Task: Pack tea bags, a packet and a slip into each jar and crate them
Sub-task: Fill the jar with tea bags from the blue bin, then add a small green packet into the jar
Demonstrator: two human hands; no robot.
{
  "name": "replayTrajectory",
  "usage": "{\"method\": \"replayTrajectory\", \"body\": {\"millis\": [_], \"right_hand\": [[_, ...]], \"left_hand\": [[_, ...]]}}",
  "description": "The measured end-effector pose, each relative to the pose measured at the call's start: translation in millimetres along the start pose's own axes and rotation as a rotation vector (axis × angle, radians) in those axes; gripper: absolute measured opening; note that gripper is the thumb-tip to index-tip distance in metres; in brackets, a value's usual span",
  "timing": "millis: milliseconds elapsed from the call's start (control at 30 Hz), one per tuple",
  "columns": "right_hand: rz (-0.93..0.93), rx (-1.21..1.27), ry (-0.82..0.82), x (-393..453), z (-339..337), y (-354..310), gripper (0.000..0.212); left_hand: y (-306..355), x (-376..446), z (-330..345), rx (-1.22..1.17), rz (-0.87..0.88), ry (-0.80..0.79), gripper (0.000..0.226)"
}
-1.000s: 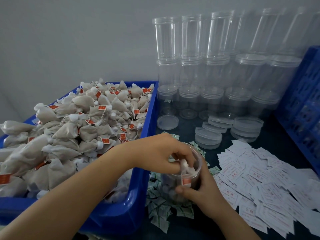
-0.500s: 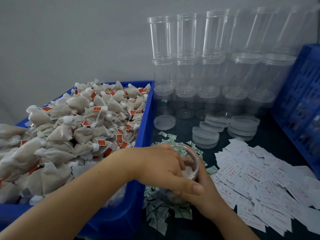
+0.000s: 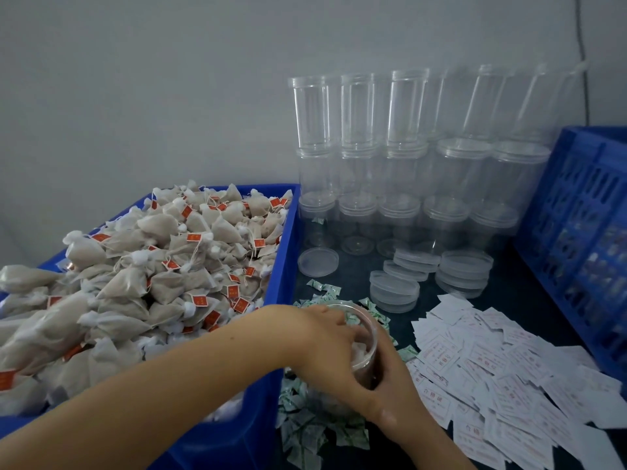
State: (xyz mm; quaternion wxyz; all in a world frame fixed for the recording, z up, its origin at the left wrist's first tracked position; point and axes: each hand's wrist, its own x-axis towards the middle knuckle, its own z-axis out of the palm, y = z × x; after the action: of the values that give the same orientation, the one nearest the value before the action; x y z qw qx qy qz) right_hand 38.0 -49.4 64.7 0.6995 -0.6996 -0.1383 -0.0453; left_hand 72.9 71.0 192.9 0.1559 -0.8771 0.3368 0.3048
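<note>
Clear jar [image 3: 364, 337] stands on our table among green packets [image 3: 305, 432]; our right hand [image 3: 390, 378] wraps its side, while our left hand [image 3: 325, 347] curls over the mouth, fingers pushing tea bags [image 3: 358, 349] down inside.

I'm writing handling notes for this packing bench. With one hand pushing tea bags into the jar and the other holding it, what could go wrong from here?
1. The left hand presses into the jar; a bag could tear or its tag catch on the rim.
2. The jar stands on loose packets, so it might tip despite the right hand.
3. A sweeping forearm could scatter the slips.
</note>
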Motion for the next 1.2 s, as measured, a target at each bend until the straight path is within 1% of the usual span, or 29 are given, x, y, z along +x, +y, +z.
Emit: {"method": "replayTrajectory", "body": {"millis": [33, 100, 167, 200, 233, 267, 333, 367, 400, 433, 467, 500, 533, 633, 700, 800, 900, 1033, 1200], "right_hand": [[-0.009, -0.003, -0.015, 1, 1, -3, 0.084], [-0.021, -0.045, 0.002, 2, -1, -6, 0.081], [-0.025, -0.087, 0.011, 0, -10, -11, 0.085], [-0.024, -0.106, 0.004, -2, -17, -16, 0.088], [-0.033, -0.13, -0.008, -3, -26, -19, 0.089], [-0.049, -0.159, -0.022, -6, -35, -24, 0.087], [-0.047, -0.145, -0.008, -11, -49, -35, 0.082], [-0.035, -0.12, 0.024, -14, -56, -37, 0.083], [-0.032, -0.107, 0.057, -17, -62, -38, 0.085], [-0.034, -0.11, 0.091, -22, -69, -37, 0.087], [-0.038, -0.112, 0.111, -26, -74, -36, 0.087], [-0.045, -0.114, 0.118, -31, -78, -34, 0.085], [-0.037, -0.104, 0.12, -36, -81, -31, 0.083], [0.04, -0.022, 0.158, -50, -83, -21, 0.084], [0.066, -0.011, 0.167, -54, -81, -14, 0.091], [0.069, -0.032, 0.19, -53, -80, -11, 0.09], [0.052, -0.087, 0.192, -52, -79, -8, 0.092], [0.039, -0.091, 0.165, -50, -78, -7, 0.093], [0.061, -0.064, 0.163, -51, -80, -4, 0.093]], "left_hand": [[3, 1, -3, 0.008, -0.022, -0.016, 0.103], [9, 4, -10, 0.068, -0.029, -0.075, 0.1], [11, 1, -23, 0.061, 0.027, -0.165, 0.085], [10, -1, -31, 0.018, 0.108, -0.172, 0.073], [6, -6, -39, -0.056, 0.207, -0.102, 0.06], [2, -10, -47, -0.155, 0.291, 0.034, 0.046], [-9, -14, -58, -0.436, 0.349, 0.367, 0.023], [-15, -9, -60, -0.57, 0.338, 0.519, 0.018], [-21, 0, -61, -0.655, 0.297, 0.64, 0.016], [-26, 12, -60, -0.677, 0.227, 0.716, 0.014], [-31, 27, -58, -0.641, 0.138, 0.746, 0.011], [-35, 42, -54, -0.572, 0.056, 0.74, 0.009], [-38, 56, -50, -0.487, -0.013, 0.712, 0.012], [-42, 92, -33, -0.235, -0.162, 0.537, 0.027], [-41, 108, -25, -0.098, -0.196, 0.404, 0.032], [-42, 116, -18, -0.079, -0.204, 0.289, 0.034], [-45, 116, -15, -0.116, -0.212, 0.284, 0.034], [-46, 120, -15, -0.141, -0.244, 0.33, 0.022], [-50, 125, -15, -0.257, -0.23, 0.406, 0.016]]}}
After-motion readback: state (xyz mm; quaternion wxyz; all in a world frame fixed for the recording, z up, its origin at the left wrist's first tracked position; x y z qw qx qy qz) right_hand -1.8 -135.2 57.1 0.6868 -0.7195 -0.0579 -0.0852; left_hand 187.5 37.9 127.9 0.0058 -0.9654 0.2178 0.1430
